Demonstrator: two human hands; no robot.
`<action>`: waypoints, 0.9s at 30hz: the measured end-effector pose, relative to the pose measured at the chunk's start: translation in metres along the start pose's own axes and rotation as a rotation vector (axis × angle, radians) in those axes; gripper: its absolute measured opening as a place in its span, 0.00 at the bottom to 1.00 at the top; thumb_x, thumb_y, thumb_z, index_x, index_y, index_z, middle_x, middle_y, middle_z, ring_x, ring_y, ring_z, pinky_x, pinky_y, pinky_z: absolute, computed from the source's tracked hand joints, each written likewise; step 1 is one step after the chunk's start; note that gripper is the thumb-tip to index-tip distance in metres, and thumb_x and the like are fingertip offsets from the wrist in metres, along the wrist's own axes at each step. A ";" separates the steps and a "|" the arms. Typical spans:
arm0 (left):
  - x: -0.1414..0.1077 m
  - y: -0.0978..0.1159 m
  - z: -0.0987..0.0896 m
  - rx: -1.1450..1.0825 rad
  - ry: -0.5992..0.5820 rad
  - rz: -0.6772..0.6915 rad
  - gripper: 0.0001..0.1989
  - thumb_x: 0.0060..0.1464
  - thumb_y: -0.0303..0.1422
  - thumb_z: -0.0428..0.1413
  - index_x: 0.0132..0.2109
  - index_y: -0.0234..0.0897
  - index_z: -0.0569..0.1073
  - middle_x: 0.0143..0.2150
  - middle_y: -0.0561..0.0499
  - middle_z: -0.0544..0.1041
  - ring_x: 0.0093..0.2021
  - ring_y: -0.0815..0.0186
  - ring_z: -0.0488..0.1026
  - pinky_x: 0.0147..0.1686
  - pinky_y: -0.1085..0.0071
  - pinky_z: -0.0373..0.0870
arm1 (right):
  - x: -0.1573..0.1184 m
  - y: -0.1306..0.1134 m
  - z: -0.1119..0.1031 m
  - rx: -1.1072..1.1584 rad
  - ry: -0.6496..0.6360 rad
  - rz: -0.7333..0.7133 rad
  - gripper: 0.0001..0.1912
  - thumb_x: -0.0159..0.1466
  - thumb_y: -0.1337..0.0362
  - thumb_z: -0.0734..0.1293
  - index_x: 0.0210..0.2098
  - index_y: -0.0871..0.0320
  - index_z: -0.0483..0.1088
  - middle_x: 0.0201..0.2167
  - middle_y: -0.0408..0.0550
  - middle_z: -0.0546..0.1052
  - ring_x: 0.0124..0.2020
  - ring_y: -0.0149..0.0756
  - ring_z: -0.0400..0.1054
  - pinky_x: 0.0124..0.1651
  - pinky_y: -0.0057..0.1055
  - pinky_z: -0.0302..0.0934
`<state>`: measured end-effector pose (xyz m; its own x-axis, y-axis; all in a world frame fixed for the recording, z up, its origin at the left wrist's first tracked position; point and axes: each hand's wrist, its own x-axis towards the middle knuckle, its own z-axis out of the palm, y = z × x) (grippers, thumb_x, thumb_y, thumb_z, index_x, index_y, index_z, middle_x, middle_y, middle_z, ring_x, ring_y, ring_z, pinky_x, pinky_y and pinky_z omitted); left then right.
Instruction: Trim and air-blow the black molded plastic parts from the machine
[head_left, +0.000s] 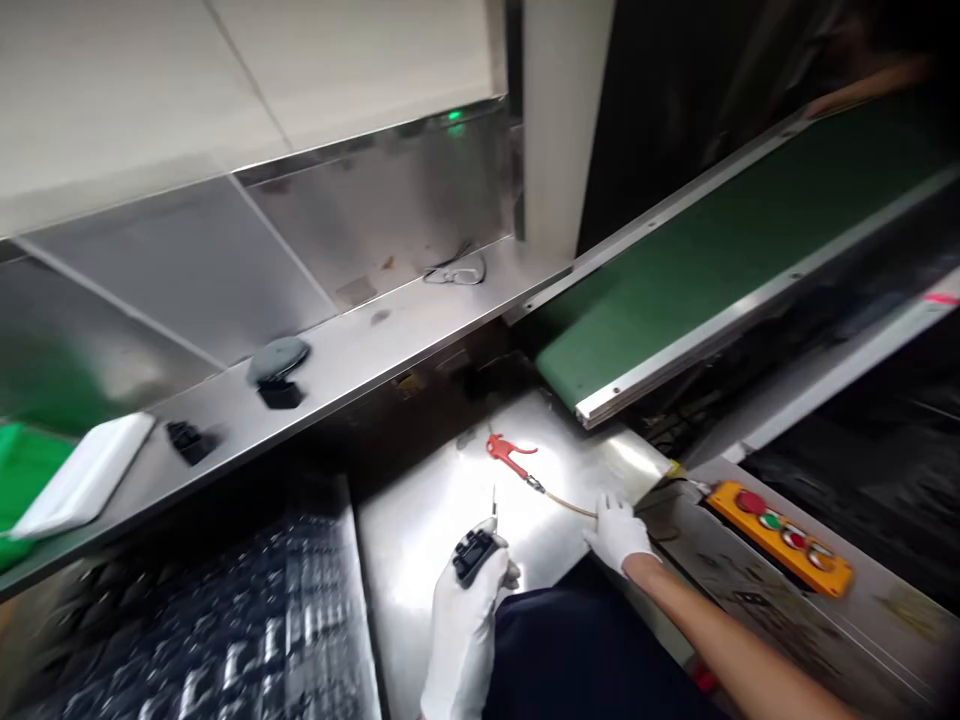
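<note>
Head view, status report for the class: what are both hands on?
Left hand: gripping black plastic part, thin pin protruding. Right hand: at air hose of red blow gun. Orange push-button box beyond right hand.

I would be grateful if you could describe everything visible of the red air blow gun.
The red air blow gun lies on the shiny steel surface. Its plastic-looking body has a lever and a metal fitting, from which a thin tan hose runs toward the gloved right hand.

Seemingly matt black plastic block [474, 556]
</note>
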<state>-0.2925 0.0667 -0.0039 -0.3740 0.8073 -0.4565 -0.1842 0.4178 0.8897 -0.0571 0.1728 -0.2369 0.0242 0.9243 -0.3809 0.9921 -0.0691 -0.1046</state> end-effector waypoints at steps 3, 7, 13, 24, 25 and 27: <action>-0.014 0.014 -0.002 0.008 -0.161 0.045 0.13 0.60 0.40 0.61 0.32 0.37 0.78 0.30 0.51 0.77 0.35 0.64 0.74 0.51 0.65 0.72 | -0.002 0.001 0.003 -0.073 -0.012 -0.031 0.29 0.67 0.57 0.73 0.61 0.68 0.68 0.62 0.73 0.63 0.61 0.56 0.61 0.47 0.41 0.61; -0.026 0.022 0.000 -0.230 -0.218 -0.065 0.16 0.56 0.43 0.66 0.41 0.34 0.80 0.36 0.47 0.80 0.36 0.63 0.77 0.41 0.68 0.75 | -0.004 0.002 0.004 -0.135 -0.014 -0.026 0.27 0.68 0.54 0.72 0.59 0.66 0.70 0.61 0.72 0.63 0.60 0.54 0.61 0.45 0.39 0.60; -0.030 0.020 -0.004 -0.609 -0.359 -0.275 0.18 0.54 0.40 0.69 0.44 0.30 0.78 0.36 0.48 0.79 0.27 0.70 0.76 0.25 0.76 0.72 | 0.000 0.005 0.014 -0.212 -0.013 -0.052 0.28 0.70 0.52 0.69 0.60 0.66 0.68 0.59 0.70 0.64 0.58 0.53 0.62 0.44 0.38 0.60; -0.027 0.027 -0.005 -0.201 -0.162 -0.088 0.13 0.56 0.34 0.65 0.48 0.36 0.76 0.44 0.48 0.81 0.37 0.64 0.79 0.40 0.68 0.77 | 0.010 0.005 0.023 -0.299 -0.086 -0.012 0.34 0.70 0.47 0.69 0.65 0.66 0.64 0.65 0.66 0.60 0.60 0.54 0.60 0.50 0.41 0.67; -0.026 0.026 -0.006 -0.160 -0.142 -0.080 0.13 0.56 0.33 0.64 0.48 0.37 0.76 0.44 0.48 0.81 0.38 0.63 0.80 0.41 0.67 0.77 | 0.010 0.004 0.023 -0.299 -0.089 -0.010 0.34 0.70 0.47 0.69 0.65 0.65 0.64 0.65 0.66 0.60 0.60 0.54 0.60 0.50 0.41 0.67; -0.024 0.025 -0.008 -0.084 -0.109 -0.059 0.12 0.56 0.32 0.63 0.48 0.38 0.76 0.44 0.48 0.82 0.38 0.62 0.80 0.42 0.66 0.77 | 0.010 0.004 0.023 -0.299 -0.092 -0.011 0.34 0.70 0.47 0.69 0.65 0.65 0.63 0.65 0.66 0.60 0.61 0.54 0.60 0.50 0.41 0.67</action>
<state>-0.2949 0.0546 0.0291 -0.2601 0.8248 -0.5021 -0.2800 0.4332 0.8567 -0.0558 0.1730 -0.2622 0.0152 0.8854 -0.4646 0.9848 0.0673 0.1604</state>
